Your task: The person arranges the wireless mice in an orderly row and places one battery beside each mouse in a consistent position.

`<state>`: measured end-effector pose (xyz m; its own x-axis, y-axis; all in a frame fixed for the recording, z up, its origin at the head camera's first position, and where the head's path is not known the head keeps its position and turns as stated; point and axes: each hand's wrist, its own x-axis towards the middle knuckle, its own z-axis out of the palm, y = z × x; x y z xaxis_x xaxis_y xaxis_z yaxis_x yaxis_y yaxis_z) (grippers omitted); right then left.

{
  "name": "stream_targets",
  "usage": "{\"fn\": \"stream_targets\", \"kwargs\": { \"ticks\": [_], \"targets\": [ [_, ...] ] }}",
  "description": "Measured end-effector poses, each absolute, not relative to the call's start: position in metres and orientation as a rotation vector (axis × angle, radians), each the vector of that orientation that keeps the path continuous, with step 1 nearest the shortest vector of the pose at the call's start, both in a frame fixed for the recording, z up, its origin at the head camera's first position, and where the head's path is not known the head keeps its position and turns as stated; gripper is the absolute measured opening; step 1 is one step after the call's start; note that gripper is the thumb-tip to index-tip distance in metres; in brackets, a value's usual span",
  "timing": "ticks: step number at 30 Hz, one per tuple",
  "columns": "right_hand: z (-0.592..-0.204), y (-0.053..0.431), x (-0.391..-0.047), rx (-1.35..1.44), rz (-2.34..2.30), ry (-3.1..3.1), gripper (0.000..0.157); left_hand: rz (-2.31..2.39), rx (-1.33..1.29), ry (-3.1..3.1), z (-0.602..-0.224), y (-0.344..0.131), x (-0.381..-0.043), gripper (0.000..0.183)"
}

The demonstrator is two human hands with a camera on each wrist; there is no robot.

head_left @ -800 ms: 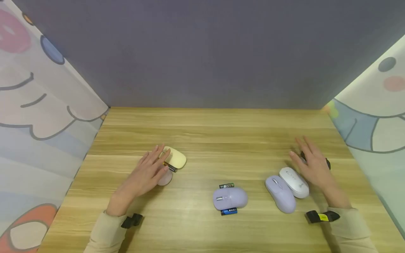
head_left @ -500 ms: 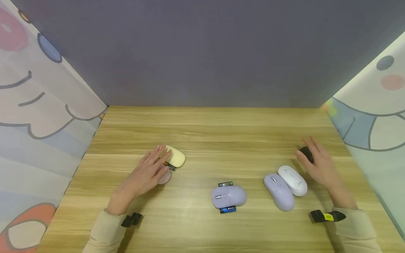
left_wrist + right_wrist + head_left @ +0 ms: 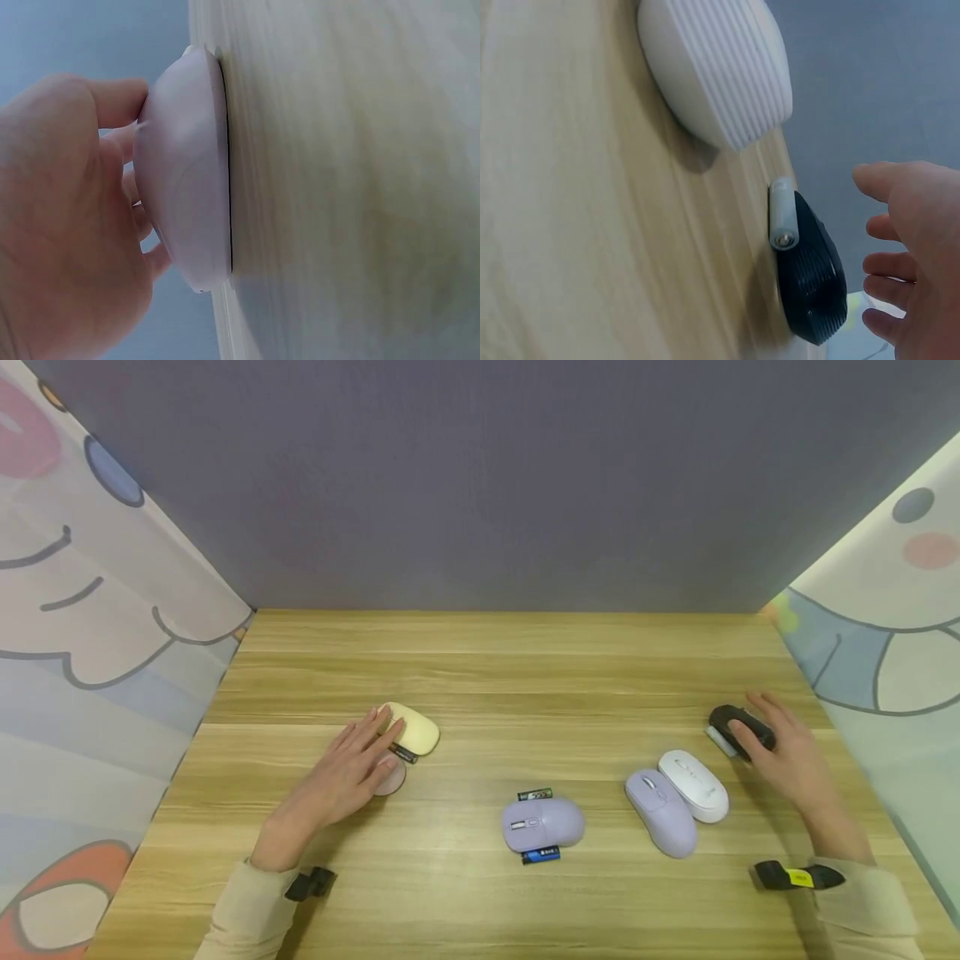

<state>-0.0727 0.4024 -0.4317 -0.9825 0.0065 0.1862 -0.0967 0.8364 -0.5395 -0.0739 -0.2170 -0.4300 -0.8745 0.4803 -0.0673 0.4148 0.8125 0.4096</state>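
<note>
My left hand (image 3: 330, 785) lies over a pale pink mouse (image 3: 390, 781), its fingers reaching onto a yellow mouse (image 3: 422, 733). A dark battery (image 3: 405, 754) sits between these two mice. In the left wrist view the thumb tip touches the top of the pink mouse (image 3: 184, 172), which stands flat on the wood. At the right, my right hand (image 3: 795, 764) hovers by a black mouse (image 3: 726, 719), with thumb and fingers spread above it. A pale battery (image 3: 783, 214) lies along the side of that black mouse (image 3: 814, 281) in the right wrist view.
A lilac mouse (image 3: 555, 824) has a green-and-black battery (image 3: 535, 794) on its far side and a blue battery (image 3: 541, 856) on its near side. Further right, another lilac mouse (image 3: 663, 817) touches a white mouse (image 3: 696, 787). A grey panel (image 3: 480, 485) rises behind the wooden table (image 3: 480, 677).
My right hand has moved right and toward me, away from the white mouse, uncovering the black mouse and its pale battery. The left hand stays in place.
</note>
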Motion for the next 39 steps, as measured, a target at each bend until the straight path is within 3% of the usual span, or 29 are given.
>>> {"fn": "stream_targets", "kwargs": {
  "ticks": [8, 39],
  "targets": [
    [-0.435, 0.408, -0.071, 0.084, 0.823, -2.815, 0.052, 0.586, 0.709, 2.823, -0.432, -0.216, -0.073, 0.056],
    [-0.446, 0.415, -0.069, 0.042, 0.710, -2.917, 0.056, 0.655, 0.692, 2.753, -0.433, -0.220, -0.077, 0.057]
  ]
}}
